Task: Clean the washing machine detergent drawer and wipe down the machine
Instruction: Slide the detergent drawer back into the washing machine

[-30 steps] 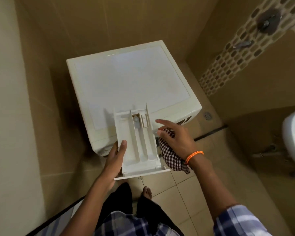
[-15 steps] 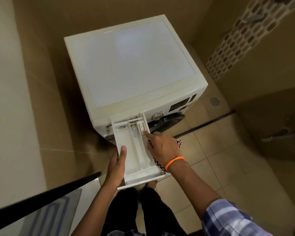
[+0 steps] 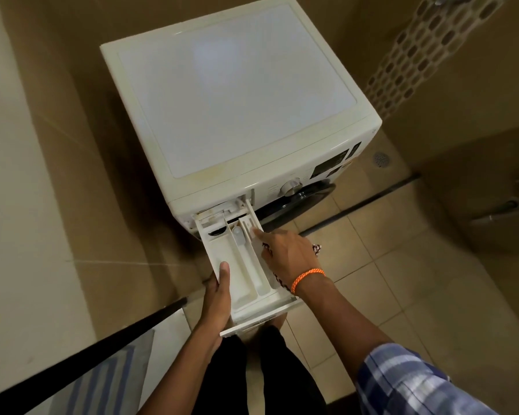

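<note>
White plastic detergent drawer [image 3: 246, 265] at slot of white front-load washing machine [image 3: 237, 94], rear end entering. Left hand [image 3: 219, 298] grips drawer's left wall. Right hand [image 3: 288, 256] holds checked cloth [image 3: 316, 248], forefinger on rear compartment. Drawer looks clean; machine wipe-down seemingly remains.

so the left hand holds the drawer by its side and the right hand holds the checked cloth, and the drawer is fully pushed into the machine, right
Not quite. In the head view the detergent drawer is pulled well out of the washing machine, not pushed in. The rest holds: the left hand grips its side and the right hand holds the checked cloth.
</note>
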`<act>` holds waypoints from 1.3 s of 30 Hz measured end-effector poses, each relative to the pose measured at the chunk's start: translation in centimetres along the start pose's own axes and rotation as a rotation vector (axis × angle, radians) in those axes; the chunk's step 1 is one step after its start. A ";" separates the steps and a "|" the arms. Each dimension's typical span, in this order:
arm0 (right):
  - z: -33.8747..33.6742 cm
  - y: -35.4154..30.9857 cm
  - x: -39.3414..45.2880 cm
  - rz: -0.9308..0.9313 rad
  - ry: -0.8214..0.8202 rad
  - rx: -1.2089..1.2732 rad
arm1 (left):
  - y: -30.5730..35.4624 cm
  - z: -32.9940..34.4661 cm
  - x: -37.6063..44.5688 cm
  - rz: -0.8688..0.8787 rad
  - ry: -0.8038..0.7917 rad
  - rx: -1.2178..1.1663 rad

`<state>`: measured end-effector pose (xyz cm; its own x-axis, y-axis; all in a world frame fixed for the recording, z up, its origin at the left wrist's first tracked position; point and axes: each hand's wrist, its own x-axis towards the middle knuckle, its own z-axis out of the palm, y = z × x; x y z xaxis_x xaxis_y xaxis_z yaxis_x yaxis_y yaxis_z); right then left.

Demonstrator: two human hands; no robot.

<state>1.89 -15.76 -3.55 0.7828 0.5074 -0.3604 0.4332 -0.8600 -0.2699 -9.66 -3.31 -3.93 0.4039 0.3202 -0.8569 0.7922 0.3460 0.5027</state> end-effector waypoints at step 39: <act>3.6 -1.0 2.4 -0.024 0.170 -0.116 | -0.5 -0.8 3.7 0.055 -0.040 0.012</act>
<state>1.75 -13.45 -7.32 0.8316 0.5193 -0.1968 0.4932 -0.8535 -0.1680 -8.94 -1.61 -7.31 0.4649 0.3030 -0.8319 0.7735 0.3183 0.5481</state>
